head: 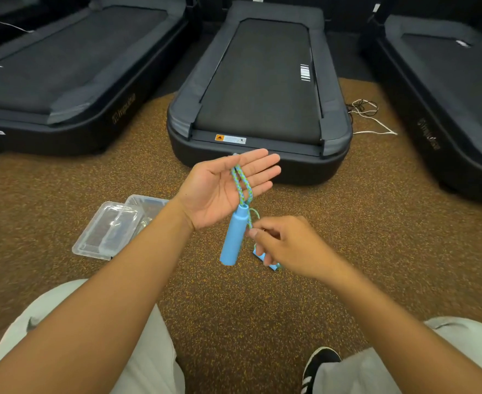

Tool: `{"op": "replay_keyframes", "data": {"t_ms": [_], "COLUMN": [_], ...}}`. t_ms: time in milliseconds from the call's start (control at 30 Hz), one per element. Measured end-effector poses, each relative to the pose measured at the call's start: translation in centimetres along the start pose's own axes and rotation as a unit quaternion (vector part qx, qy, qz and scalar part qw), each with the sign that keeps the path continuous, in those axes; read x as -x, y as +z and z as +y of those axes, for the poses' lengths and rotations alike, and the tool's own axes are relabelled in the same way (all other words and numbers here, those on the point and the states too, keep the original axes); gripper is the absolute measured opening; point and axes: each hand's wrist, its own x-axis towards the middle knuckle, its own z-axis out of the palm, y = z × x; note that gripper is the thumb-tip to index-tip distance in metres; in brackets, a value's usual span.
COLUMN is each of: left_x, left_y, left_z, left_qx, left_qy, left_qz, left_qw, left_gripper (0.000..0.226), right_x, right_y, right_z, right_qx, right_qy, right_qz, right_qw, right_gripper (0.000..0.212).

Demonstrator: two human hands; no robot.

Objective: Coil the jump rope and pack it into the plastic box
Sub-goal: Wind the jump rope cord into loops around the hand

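Note:
My left hand [228,186] is held palm up with its fingers stretched flat. The blue-and-green braided jump rope [242,182] loops over those fingers. One light blue handle [233,237] hangs straight down from that loop. My right hand [288,244] sits just below and to the right, pinching a strand of the rope between thumb and forefinger. The second blue handle [265,258] lies on the carpet, partly hidden under my right hand. The clear plastic box [146,204] rests on the floor to the left, with its clear lid [106,231] leaning against it.
Brown speckled carpet [234,308] covers the floor. A dark treadmill [262,95] stands directly ahead, with another on each side. White and black cords [370,115] lie beside the middle treadmill. My knees and a black shoe [319,365] are at the bottom.

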Motion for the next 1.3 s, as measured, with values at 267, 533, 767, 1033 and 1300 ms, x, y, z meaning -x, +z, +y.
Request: {"op": "replay_keyframes", "data": {"t_ms": [267,533,767,1033,1300], "left_x": [0.3,0.2,0.3,0.3,0.2], "left_y": [-0.2,0.2,1.2,1.3,0.9], "left_z": [0.0,-0.4,-2.5,-3.0,-3.2], "left_qx": [-0.049,-0.075,-0.086,-0.157,-0.126], "left_qy": [-0.036,-0.063,-0.127,-0.189,-0.21], "left_qz": [-0.021,-0.018,-0.045,-0.066,-0.069], "left_qw": [0.998,0.995,0.987,0.967,0.967], "left_gripper": [0.053,0.052,0.052,0.056,0.053], "right_x": [1.5,1.5,0.6,0.8,0.9], "right_y": [-2.9,-3.5,-5.4,-6.9,-6.9], "right_z": [-2.1,-2.1,-1.7,-1.9,-1.8], "right_qx": [0.075,0.148,0.101,0.126,0.097], "right_qy": [-0.099,-0.15,-0.132,-0.126,-0.097], "right_qz": [0.049,0.071,0.099,0.081,0.087], "right_qw": [0.991,0.975,0.981,0.981,0.987], "right_gripper": [0.019,0.011,0.011,0.014,0.012]}}
